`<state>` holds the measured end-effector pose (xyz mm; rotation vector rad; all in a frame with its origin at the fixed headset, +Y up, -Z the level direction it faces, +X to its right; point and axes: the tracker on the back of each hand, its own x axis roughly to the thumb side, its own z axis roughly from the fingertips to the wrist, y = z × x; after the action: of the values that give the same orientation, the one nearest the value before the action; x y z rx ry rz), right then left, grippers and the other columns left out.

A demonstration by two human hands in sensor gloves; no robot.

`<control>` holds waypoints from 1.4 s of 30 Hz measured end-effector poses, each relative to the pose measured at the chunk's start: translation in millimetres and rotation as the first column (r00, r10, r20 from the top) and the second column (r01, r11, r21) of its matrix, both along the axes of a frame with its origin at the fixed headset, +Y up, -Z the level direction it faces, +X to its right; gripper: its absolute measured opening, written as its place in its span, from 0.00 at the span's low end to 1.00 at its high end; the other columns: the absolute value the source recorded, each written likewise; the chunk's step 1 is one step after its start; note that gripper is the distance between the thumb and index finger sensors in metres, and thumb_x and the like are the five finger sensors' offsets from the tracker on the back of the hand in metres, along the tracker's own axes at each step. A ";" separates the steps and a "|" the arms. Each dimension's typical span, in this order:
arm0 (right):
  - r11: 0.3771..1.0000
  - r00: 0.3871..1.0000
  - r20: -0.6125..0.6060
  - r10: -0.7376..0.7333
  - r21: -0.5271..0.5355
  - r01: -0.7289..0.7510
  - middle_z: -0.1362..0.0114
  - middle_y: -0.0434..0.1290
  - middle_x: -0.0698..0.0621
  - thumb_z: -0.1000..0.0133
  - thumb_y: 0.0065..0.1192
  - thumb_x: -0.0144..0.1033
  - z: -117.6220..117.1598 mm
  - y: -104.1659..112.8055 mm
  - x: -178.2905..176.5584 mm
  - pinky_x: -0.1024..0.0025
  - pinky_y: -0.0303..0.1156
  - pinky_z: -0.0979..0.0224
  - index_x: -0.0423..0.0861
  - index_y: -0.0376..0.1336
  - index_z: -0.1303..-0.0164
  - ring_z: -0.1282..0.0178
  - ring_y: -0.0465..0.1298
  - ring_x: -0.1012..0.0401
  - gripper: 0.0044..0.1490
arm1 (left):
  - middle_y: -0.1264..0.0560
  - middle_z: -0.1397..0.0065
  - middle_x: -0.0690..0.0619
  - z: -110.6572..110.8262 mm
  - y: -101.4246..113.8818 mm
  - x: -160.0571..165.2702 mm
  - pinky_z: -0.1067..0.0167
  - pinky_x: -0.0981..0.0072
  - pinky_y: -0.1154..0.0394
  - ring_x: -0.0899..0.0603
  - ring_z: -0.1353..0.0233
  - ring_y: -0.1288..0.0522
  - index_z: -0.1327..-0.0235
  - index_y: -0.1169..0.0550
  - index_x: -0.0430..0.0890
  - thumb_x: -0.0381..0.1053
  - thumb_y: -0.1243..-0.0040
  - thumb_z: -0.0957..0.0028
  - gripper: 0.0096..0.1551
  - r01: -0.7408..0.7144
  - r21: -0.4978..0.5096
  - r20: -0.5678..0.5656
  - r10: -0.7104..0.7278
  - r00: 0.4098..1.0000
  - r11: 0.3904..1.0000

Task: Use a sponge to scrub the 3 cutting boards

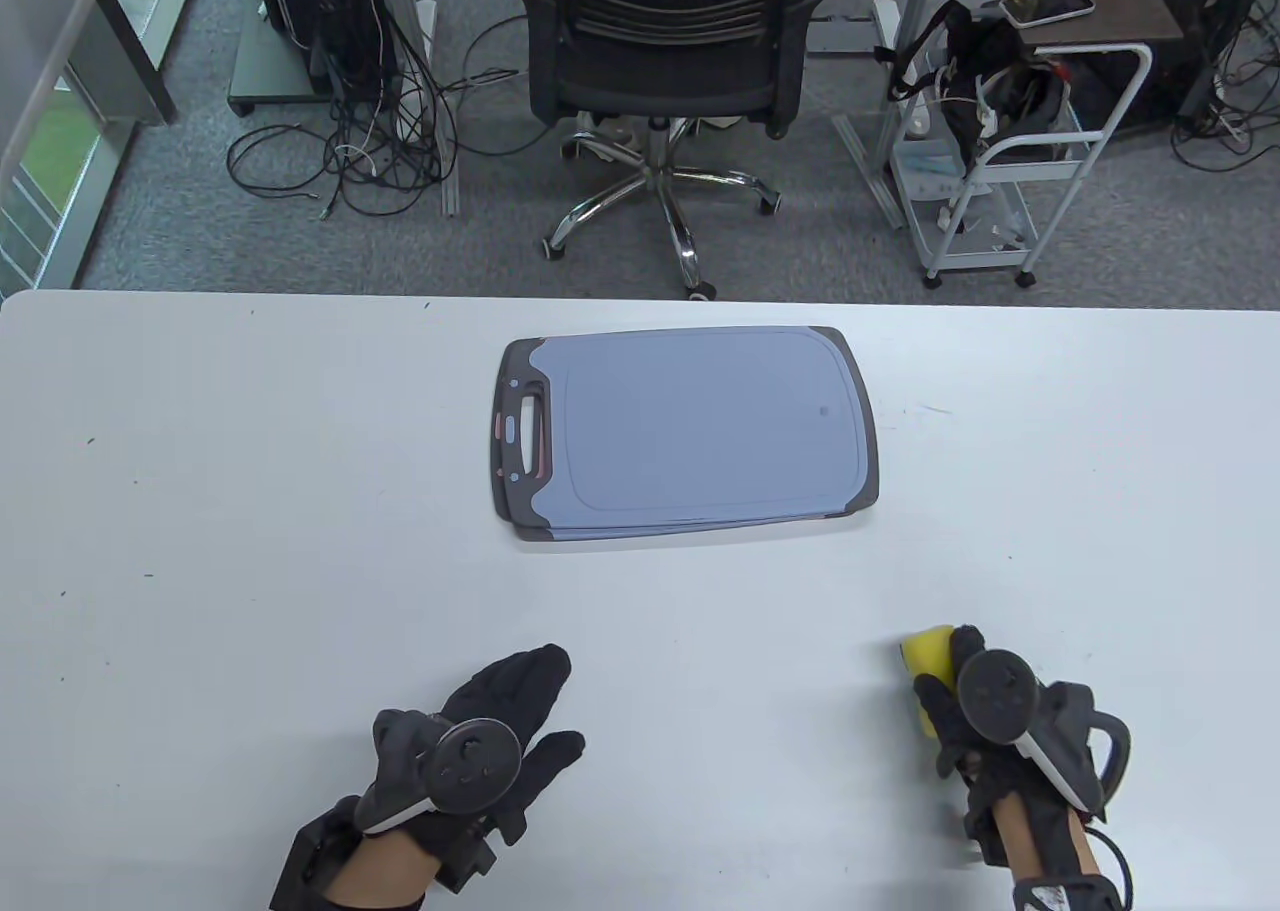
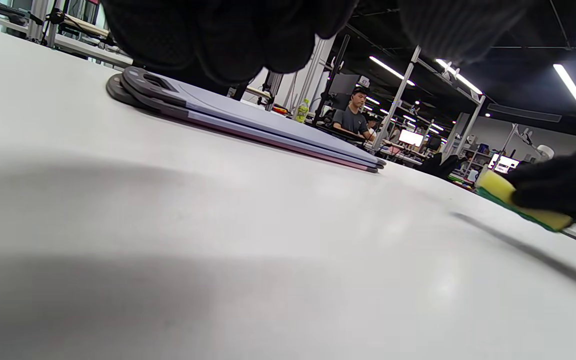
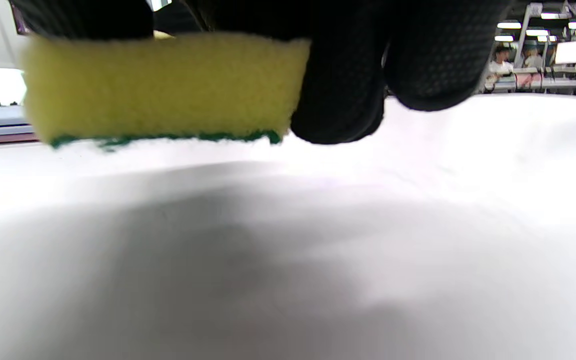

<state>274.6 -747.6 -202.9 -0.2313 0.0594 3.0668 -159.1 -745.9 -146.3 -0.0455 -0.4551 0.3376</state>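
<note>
A stack of blue-grey cutting boards with dark rims lies at the table's middle, handles to the left; the left wrist view shows the stack edge-on. My right hand grips a yellow sponge with a green underside near the front right, just above the table. The right wrist view has the sponge close up, fingers curled round it. My left hand rests at the front centre-left with fingers straight, holding nothing.
The white table stretches wide around the boards. Beyond its far edge stand a black office chair, a white trolley and loose cables on the floor. A seated person shows far off in the left wrist view.
</note>
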 end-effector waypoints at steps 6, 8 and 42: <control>0.978 0.978 -0.020 0.208 0.008 -0.208 0.37 0.73 0.46 0.49 0.59 0.59 -46.9 7.1 -30.8 0.50 0.73 0.38 0.44 0.60 0.25 0.47 0.78 0.55 0.46 | 0.33 0.16 0.44 1.3 1.6 2.4 0.28 0.39 0.29 0.35 0.20 0.29 0.16 0.42 0.45 0.68 0.43 0.48 0.51 0.005 0.011 0.019 -0.005 1.000 1.000; 0.978 0.978 -0.002 0.210 0.001 -0.210 0.36 0.73 0.46 0.49 0.59 0.59 -57.3 5.6 -30.9 0.50 0.73 0.38 0.44 0.60 0.25 0.46 0.78 0.54 0.46 | 0.33 0.16 0.44 1.1 2.6 1.2 0.28 0.39 0.29 0.35 0.20 0.29 0.16 0.42 0.45 0.68 0.43 0.48 0.51 0.006 0.019 0.015 -0.006 1.000 1.000; 0.985 0.995 -0.095 -0.001 0.169 0.017 0.31 0.70 0.45 0.48 0.57 0.53 -38.2 19.0 -17.3 0.47 0.70 0.34 0.45 0.60 0.26 0.36 0.74 0.50 0.41 | 0.33 0.16 0.44 1.2 4.5 -0.4 0.28 0.39 0.29 0.35 0.20 0.30 0.16 0.41 0.45 0.68 0.43 0.48 0.51 0.007 0.036 0.010 -0.007 1.000 0.999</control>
<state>257.4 -728.6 -241.1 -0.0750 -0.1950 3.0493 -159.5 -741.4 -145.1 -0.0136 -0.4704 0.3225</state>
